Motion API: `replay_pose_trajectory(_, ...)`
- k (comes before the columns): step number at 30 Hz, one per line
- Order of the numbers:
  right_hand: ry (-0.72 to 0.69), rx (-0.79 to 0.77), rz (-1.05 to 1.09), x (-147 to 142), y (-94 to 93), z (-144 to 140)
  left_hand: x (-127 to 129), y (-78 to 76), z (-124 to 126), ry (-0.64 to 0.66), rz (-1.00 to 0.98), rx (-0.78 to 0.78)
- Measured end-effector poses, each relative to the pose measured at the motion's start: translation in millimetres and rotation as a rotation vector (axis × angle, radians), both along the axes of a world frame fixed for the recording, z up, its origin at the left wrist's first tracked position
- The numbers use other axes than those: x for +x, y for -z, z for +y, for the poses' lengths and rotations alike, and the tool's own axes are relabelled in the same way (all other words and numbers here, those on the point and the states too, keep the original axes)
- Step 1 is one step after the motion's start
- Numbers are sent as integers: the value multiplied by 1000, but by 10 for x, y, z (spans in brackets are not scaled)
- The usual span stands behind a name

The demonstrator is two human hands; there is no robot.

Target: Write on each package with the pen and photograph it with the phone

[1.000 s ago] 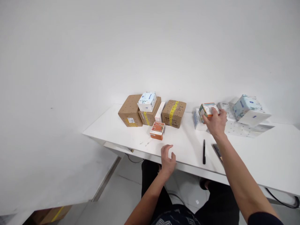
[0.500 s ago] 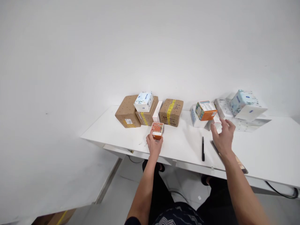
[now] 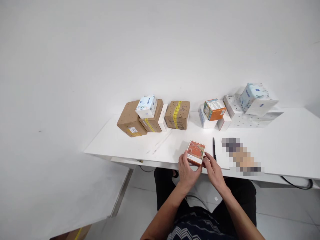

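Observation:
Both my hands hold a small orange and white box (image 3: 196, 152) just above the near edge of the white table (image 3: 275, 146). My left hand (image 3: 187, 171) grips its left side and my right hand (image 3: 213, 170) its right side. A black pen (image 3: 214, 149) lies on the table right beside my right hand. Another orange and white box (image 3: 214, 109) sits on top of white boxes (image 3: 207, 120) at the back.
Three brown cardboard boxes (image 3: 130, 118) with yellow tape stand at the back left, a blue-patterned white box (image 3: 146, 106) on top. More white and blue-patterned boxes (image 3: 255, 98) are stacked at the back right. A flat object (image 3: 241, 156) lies near the front edge.
My left hand took the small orange box from in front of the cardboard boxes and brought it to the near edge. My right hand left the back boxes and joined it.

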State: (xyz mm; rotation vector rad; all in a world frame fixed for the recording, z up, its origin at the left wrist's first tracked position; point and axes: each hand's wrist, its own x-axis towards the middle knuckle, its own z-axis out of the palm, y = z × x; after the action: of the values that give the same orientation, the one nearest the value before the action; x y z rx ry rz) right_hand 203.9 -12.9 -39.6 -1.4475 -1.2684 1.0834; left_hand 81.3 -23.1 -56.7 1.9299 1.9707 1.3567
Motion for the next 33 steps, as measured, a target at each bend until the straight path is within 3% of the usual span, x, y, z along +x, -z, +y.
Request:
replay_pose_trajectory(5, -41, -16, 132, 49, -42, -43, -95, -274, 39, -33, 38, 86)
replay_pose_trajectory(8, -42, 9, 147, 23, -76, -48, -125, -474, 59, -55, 96, 55)
replay_pose_trajectory(11, -53, 21, 144, -10, -77, -12, -126, -555, 101, -20, 94, 16)
replay_pose_trajectory(14, -35, 22, 123, -27, -56, 33, -107, -499, 139, 62, 52, 43)
replay_pose_trajectory(18, -28, -1, 99, -28, -7, 59, -93, -292, 151, 112, -93, 25)
replay_pose_trajectory(24, -126, 34, -24, -50, 110, 47, -201, -6, 149, 202, -374, -239)
replay_pose_trajectory(27, -155, 80, -97, -78, 108, 30, -251, 4, 166, 211, -420, -270)
replay_pose_trajectory(33, -38, 126, -181, -40, -31, 33, -240, -141, 139, 193, -541, -290)
